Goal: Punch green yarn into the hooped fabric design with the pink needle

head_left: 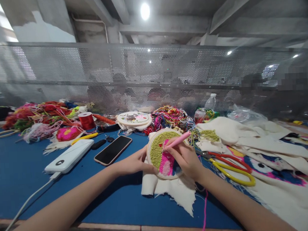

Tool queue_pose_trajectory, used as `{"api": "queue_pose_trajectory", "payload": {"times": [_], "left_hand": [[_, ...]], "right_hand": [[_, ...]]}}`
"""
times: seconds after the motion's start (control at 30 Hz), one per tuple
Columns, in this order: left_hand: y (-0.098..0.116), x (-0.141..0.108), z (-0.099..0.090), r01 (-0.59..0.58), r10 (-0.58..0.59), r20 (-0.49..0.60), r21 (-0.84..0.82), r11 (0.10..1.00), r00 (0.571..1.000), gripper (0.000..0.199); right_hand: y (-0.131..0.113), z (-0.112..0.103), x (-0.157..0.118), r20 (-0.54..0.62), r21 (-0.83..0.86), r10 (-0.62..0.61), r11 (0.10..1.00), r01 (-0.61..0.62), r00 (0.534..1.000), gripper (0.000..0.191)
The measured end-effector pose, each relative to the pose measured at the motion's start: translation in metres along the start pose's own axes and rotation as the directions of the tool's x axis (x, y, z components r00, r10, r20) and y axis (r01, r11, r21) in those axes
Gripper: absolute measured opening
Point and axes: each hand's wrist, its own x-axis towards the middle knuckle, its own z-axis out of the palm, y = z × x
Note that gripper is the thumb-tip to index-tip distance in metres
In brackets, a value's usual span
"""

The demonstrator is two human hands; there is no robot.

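My left hand (138, 161) grips the left rim of a round embroidery hoop (155, 151), thumb over the front and the other fingers behind it. Loopy green yarn, a bright pink patch, pale pink and dark blue fill the stretched cloth. In my right hand (185, 158) is a pink punch needle (180, 139), held like a pen, its tip end at the pink patch and hidden by my fingers. White cloth (172, 193) with a frayed edge hangs below the hoop. A strand of pink yarn (205, 208) runs down past my right wrist.
Left lie a phone (113, 150), a white power bank (70, 156) with its cable, and a red spool (86, 121). Behind are a second hoop (134, 119) and yarn heaps (170, 118). Red-and-yellow scissors (231, 166) and cloth (274, 137) lie right. A perforated metal screen (142, 71) stands behind.
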Motion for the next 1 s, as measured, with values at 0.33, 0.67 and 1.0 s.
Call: {"api": "queue_pose_trajectory", "payload": {"times": [0.33,0.67,1.0], "left_hand": [[0.003,0.000,-0.001,-0.017,0.017,0.018,0.018,1.000,1.000,0.082],[0.001,0.000,0.001,0.007,-0.007,0.007,0.015,1.000,1.000,0.084],[-0.004,0.001,-0.001,0.040,-0.040,0.001,-0.031,0.999,0.999,0.085]], "right_hand": [[-0.002,-0.004,-0.001,0.015,0.030,-0.065,0.997,0.064,0.998,0.011],[0.003,-0.002,-0.001,0.106,-0.091,-0.152,0.983,0.162,0.983,0.012],[0.000,0.008,0.008,0.290,-0.286,-0.215,0.911,0.298,0.933,0.015]]}}
